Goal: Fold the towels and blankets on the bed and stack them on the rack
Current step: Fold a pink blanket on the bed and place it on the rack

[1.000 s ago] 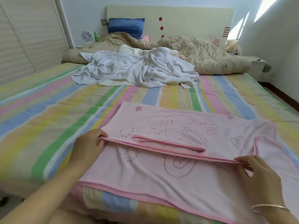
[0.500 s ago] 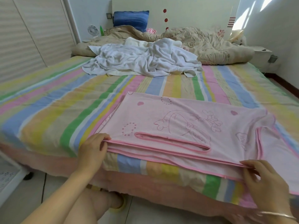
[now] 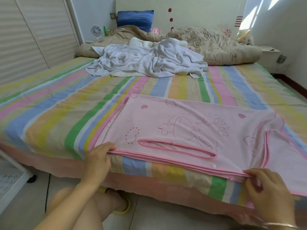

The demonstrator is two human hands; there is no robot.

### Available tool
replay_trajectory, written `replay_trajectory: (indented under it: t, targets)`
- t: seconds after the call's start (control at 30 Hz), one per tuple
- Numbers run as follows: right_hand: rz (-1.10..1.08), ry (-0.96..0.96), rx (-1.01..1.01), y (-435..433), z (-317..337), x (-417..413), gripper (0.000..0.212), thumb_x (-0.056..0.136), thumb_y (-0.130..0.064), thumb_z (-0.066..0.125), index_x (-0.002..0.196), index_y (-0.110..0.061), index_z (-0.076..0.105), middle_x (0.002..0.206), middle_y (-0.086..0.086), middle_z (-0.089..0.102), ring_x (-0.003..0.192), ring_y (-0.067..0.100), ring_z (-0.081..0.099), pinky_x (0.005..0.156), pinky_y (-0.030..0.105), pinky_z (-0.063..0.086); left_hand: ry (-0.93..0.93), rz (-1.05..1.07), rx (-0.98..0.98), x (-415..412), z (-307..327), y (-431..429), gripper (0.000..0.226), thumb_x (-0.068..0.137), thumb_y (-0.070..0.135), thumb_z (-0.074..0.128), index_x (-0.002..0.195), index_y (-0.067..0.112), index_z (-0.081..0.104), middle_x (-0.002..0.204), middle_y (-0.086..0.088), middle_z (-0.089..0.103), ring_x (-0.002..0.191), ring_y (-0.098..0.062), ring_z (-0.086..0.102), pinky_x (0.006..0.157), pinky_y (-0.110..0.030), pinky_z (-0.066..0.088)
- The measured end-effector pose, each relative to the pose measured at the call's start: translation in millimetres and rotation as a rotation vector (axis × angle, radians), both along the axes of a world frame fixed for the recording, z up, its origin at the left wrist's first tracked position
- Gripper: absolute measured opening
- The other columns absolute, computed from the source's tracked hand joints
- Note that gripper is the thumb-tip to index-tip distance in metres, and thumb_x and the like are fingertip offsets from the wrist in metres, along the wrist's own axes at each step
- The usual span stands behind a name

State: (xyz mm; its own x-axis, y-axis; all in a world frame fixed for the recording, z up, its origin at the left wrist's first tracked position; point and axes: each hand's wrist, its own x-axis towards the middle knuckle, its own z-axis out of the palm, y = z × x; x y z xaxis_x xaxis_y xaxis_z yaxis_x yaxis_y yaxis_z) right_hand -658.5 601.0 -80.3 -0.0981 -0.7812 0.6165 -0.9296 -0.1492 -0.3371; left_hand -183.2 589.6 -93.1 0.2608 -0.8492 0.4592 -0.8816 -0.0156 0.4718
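A pink towel (image 3: pixel 191 123) with a cartoon print and darker pink trim lies folded over on the near part of the striped bed (image 3: pixel 66 103). My left hand (image 3: pixel 98 159) pinches its near left corner at the bed's edge. My right hand (image 3: pixel 267 190) pinches the doubled trim at the near right, where the towel hangs over the edge. A crumpled white towel (image 3: pixel 146 62) lies heaped further up the bed. Behind it sits a bunched beige quilt (image 3: pixel 216 42).
A blue pillow (image 3: pixel 135 18) leans on the headboard. Slatted wardrobe doors (image 3: pixel 25 39) run along the left. A white rack corner (image 3: pixel 10 183) shows at lower left on the tiled floor. A white bedside table (image 3: pixel 270 55) stands at the right. My knees and a yellow slipper (image 3: pixel 122 209) are below.
Both hands have drawn the towel's upper edge toward me, so it now lies level with the lower edge at the bed's front. The view has tilted down.
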Motion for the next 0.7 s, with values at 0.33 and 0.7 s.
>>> replay_trajectory:
  t: [0.33,0.7]
  targets:
    - [0.000,-0.036,0.035,2.7,20.7,-7.1,0.033,0.079,-0.005,0.048,0.094,-0.017,0.075,0.090,0.000,0.066,0.087,0.022,0.051,0.065,0.033,0.047,-0.147,0.012,-0.124,-92.6,42.3,-0.6,0.038,0.070,-0.004,0.053,0.093,0.022,0.067,0.104,0.006,0.066,0.104,-0.021,0.055,0.094,-0.038,0.036]
    - [-0.106,-0.394,0.211,-60.0,46.0,-93.5,0.033,0.086,0.001,0.054,0.108,-0.022,0.064,0.109,-0.004,0.065,0.086,0.015,0.056,0.075,0.028,0.040,-0.040,-0.688,0.017,-344.1,62.9,-36.9,0.024,0.085,0.024,0.056,0.106,0.019,0.067,0.099,0.005,0.066,0.089,-0.017,0.063,0.078,-0.032,0.049]
